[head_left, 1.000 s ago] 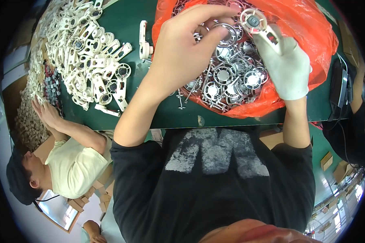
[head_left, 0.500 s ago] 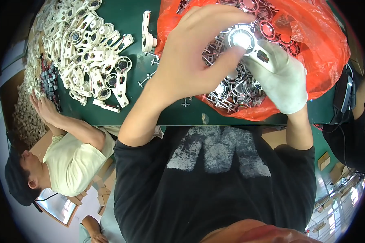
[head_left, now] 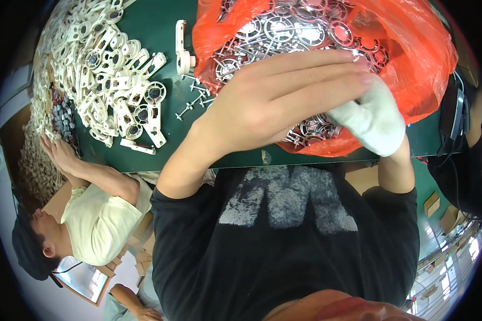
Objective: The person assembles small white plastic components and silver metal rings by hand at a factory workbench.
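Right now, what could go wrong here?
1. The left hand covers part of the gloved right hand; anything slipping between them could go unseen.
2. Loose silver pieces lie near the left forearm; a sweep might scatter them.
3. The open red bag sits near the front edge of the green table; a tug could spill its metal rings.
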Demonstrator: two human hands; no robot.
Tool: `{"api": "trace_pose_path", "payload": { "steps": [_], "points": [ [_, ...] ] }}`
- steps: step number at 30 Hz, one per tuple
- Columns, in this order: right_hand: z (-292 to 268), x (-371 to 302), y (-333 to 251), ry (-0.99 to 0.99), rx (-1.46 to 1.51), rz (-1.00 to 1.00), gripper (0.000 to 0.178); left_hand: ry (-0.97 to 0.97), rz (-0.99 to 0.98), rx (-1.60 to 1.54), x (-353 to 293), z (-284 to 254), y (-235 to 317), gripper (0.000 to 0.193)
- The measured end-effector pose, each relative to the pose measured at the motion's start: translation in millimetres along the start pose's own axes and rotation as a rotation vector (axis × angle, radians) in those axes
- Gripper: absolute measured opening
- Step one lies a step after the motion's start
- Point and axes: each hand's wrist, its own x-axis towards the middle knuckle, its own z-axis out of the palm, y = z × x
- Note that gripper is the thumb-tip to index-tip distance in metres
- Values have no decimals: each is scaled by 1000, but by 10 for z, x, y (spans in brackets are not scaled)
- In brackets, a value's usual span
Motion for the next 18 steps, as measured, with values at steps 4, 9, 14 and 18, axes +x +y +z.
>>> {"api": "trace_pose_path", "payload": {
  "steps": [4,9,14,18],
  "points": [
    [103,23,-19,137,-137,-104,33,173,-313,-404,-27,81,66,63],
    [180,70,298,432,-663,-734,33,93,-219,-470,-58,139,12,37],
    [246,94,218,383,-621,-535,34,2,-290,-215,-22,-114,-41,30],
    [254,64,158,346,-433,-432,37,-66,-812,-309,4,-994,-190,22]
  ]
}}
